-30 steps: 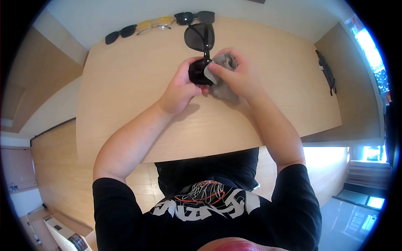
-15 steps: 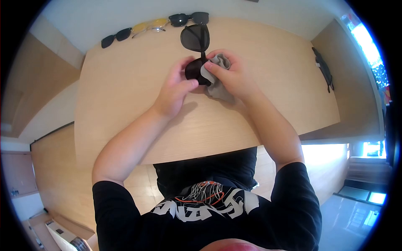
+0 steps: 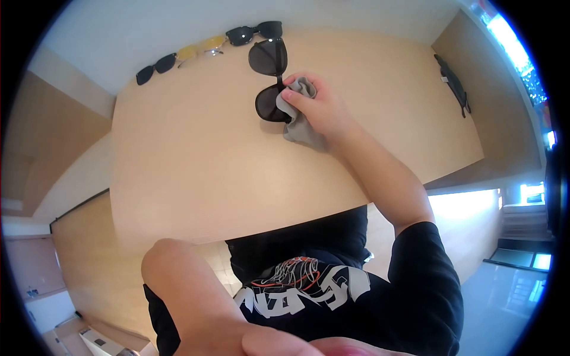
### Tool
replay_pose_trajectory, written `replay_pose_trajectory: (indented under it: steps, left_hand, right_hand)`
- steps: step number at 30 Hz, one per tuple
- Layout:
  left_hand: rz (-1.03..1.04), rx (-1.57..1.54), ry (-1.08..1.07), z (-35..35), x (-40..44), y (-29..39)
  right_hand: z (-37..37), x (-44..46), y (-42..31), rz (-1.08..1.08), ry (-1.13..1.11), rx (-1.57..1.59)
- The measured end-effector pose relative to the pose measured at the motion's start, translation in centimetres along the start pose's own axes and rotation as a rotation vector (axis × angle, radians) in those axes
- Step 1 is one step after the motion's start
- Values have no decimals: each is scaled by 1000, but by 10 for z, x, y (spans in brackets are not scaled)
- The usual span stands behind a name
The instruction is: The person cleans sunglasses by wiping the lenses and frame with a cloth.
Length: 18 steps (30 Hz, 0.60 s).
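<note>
Dark sunglasses (image 3: 269, 102) are held over the table by my right hand (image 3: 317, 110), their two lenses lined up one above the other. Bunched in the same hand is a grey cleaning cloth (image 3: 304, 132). It is pinched against the frame beside the lower lens, and part of it hangs down under the palm. My left hand (image 3: 276, 343) is off the table, drawn up close to my face at the bottom edge of the view. Most of its fingers are cut off or hidden there, so their pose does not show.
Along the far edge of the wooden table (image 3: 196, 172) lie dark sunglasses (image 3: 156, 69), yellow-lensed glasses (image 3: 202, 48) and black sunglasses (image 3: 254, 34). A black item like folded glasses (image 3: 453, 86) rests by the right side panel. The table's near edge is at my body.
My left hand has let go of the sunglasses and moved back to my face. My right hand keeps the sunglasses and cloth in nearly the same place. The view has shifted slightly.
</note>
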<state>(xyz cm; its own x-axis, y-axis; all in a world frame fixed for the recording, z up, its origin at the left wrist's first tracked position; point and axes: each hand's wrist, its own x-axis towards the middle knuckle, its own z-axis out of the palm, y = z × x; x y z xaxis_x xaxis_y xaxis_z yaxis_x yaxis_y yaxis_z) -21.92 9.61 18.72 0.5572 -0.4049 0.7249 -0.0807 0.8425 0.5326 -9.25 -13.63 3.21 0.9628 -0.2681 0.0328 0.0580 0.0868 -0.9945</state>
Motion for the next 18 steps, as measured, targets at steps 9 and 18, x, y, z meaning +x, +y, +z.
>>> replay_pose_trajectory:
  steps: [9,18]
  left_hand:
    - [-34,-93,-228,-33,-11,-17]
    - [-25,-173,-363,-25,-30,-61]
  right_hand:
    - [-3,-1,2,-107,5,-277]
    - [-3,5,19,-20,11,-131]
